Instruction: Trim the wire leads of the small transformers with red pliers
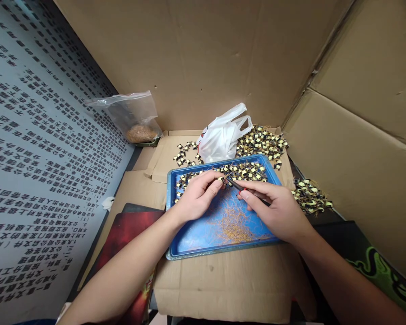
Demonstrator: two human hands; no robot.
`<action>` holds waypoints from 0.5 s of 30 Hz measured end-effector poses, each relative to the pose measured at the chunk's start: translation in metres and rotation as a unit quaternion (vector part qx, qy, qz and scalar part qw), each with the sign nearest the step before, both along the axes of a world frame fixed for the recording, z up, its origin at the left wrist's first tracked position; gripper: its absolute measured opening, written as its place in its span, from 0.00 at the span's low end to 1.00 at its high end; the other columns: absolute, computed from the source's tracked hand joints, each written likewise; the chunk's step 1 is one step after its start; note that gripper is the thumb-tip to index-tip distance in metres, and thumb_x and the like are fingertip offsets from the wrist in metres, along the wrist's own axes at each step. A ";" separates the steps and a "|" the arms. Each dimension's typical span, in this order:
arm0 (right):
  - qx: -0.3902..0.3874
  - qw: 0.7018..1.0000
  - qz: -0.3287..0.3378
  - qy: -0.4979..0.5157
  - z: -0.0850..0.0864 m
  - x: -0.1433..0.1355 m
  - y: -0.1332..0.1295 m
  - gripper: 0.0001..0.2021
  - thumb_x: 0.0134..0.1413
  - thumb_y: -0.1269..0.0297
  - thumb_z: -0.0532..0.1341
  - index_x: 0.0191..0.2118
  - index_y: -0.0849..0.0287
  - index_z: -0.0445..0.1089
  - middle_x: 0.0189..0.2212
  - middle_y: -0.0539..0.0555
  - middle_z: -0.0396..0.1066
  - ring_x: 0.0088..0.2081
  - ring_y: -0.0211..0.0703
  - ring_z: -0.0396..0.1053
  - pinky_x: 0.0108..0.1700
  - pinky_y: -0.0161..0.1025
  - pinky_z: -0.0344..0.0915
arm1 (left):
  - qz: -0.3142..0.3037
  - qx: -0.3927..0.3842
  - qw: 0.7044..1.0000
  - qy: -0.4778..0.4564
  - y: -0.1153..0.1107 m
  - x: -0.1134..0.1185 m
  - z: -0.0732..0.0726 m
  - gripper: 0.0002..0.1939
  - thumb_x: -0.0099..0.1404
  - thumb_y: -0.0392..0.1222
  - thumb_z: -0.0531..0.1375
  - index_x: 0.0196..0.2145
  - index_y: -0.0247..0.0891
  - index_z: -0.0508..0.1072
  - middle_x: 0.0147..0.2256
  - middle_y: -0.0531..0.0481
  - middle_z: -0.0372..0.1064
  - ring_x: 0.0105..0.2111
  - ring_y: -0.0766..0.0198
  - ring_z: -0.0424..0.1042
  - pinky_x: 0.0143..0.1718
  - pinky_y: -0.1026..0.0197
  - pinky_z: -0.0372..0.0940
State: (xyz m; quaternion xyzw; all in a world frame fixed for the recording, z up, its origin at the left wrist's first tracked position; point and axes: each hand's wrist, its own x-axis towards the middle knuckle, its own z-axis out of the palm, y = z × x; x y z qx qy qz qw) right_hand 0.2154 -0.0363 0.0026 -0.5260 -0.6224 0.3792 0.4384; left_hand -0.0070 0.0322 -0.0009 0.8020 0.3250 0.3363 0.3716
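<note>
Over the blue tray, my left hand pinches a small yellow and black component between thumb and fingertips. My right hand is closed round a black tool with red on its handle, its tip at the wires of that component. Many similar components fill the back of the tray. Loose copper-coloured wire clippings lie in the middle and front of it.
Behind the tray stand a white plastic bag and a heap of components. Another pile lies at the right. A clear bag is at the back left. Cardboard walls rise behind and at the right.
</note>
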 end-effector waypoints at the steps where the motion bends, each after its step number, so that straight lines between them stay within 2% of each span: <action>1: -0.003 1.000 0.001 0.002 0.000 0.000 0.000 0.18 0.65 0.60 0.63 0.56 0.59 0.81 0.38 0.58 0.84 0.35 0.46 0.82 0.44 0.46 0.81 | 0.002 0.013 1.000 0.007 0.000 0.000 0.000 0.15 0.80 0.49 0.53 0.45 0.37 0.75 0.39 0.46 0.76 0.41 0.58 0.73 0.46 0.57 0.64; 5: -0.010 1.000 0.003 0.009 0.000 -0.002 0.000 0.18 0.65 0.59 0.64 0.55 0.60 0.81 0.40 0.59 0.85 0.37 0.48 0.83 0.44 0.46 0.82 | 0.005 0.055 0.998 0.030 -0.001 0.001 0.001 0.14 0.80 0.47 0.53 0.47 0.37 0.74 0.41 0.45 0.76 0.42 0.58 0.73 0.48 0.56 0.64; 9: 0.006 1.000 0.009 -0.017 -0.002 -0.003 0.000 0.18 0.67 0.60 0.62 0.57 0.60 0.80 0.45 0.60 0.84 0.43 0.51 0.84 0.49 0.50 0.81 | 0.003 0.062 0.997 0.045 -0.002 0.001 0.001 0.15 0.80 0.48 0.52 0.45 0.37 0.74 0.39 0.46 0.75 0.40 0.58 0.72 0.45 0.56 0.63; 12: 0.032 0.997 0.017 -0.062 -0.003 -0.001 -0.001 0.18 0.68 0.61 0.61 0.57 0.60 0.80 0.49 0.59 0.83 0.47 0.52 0.83 0.54 0.51 0.79 | -0.002 0.013 1.000 0.028 -0.002 0.001 0.001 0.17 0.79 0.52 0.53 0.39 0.37 0.73 0.35 0.48 0.72 0.37 0.59 0.69 0.42 0.58 0.62; 15: 0.057 0.994 0.020 -0.093 -0.003 0.001 -0.001 0.18 0.68 0.62 0.61 0.57 0.59 0.80 0.52 0.58 0.82 0.50 0.52 0.83 0.55 0.50 0.79 | -0.025 -0.074 0.997 -0.022 -0.001 0.001 0.000 0.20 0.78 0.56 0.54 0.37 0.37 0.72 0.32 0.50 0.68 0.34 0.62 0.66 0.38 0.59 0.60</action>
